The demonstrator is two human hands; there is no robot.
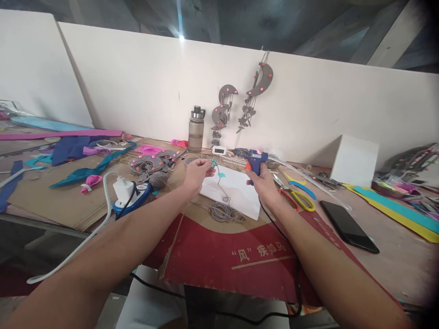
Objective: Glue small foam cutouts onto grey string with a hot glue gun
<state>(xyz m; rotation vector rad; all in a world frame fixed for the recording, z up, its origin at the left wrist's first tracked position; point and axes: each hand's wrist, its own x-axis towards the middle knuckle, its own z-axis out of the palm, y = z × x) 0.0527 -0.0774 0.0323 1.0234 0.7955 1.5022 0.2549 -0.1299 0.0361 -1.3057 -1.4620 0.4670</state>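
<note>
Head view, first item: what state is the left hand [196, 176] in?

"Thumb and fingertips are pinched on a small teal piece [213, 163]. Grey yarn [220, 182] hangs beside it, down to a loose grey yarn coil [222, 212]. Whether the yarn is attached cannot be told."

And the right hand [265, 180]?

"Closed round the grip of a blue glue gun with an orange trigger [258, 161], nozzle end toward the left hand. Whether the trigger is pressed cannot be told."

Sound handling, in the inspector's judgement?

"The piece should be gripped by its edge, fingertips clear of the nozzle, with any glue metered in a small dot. Slack yarn is best kept out of the nozzle's path."

Pose of the arms?

"Both forearms reach forward and converge. The hands are raised, a gap between them, over the white sheet [247, 194] and its flat teal cutout [222, 175]."

Farther out?

"Yellow-handled scissors [303, 200] lie beside the right forearm, a black phone [349, 226] beyond them."
</note>
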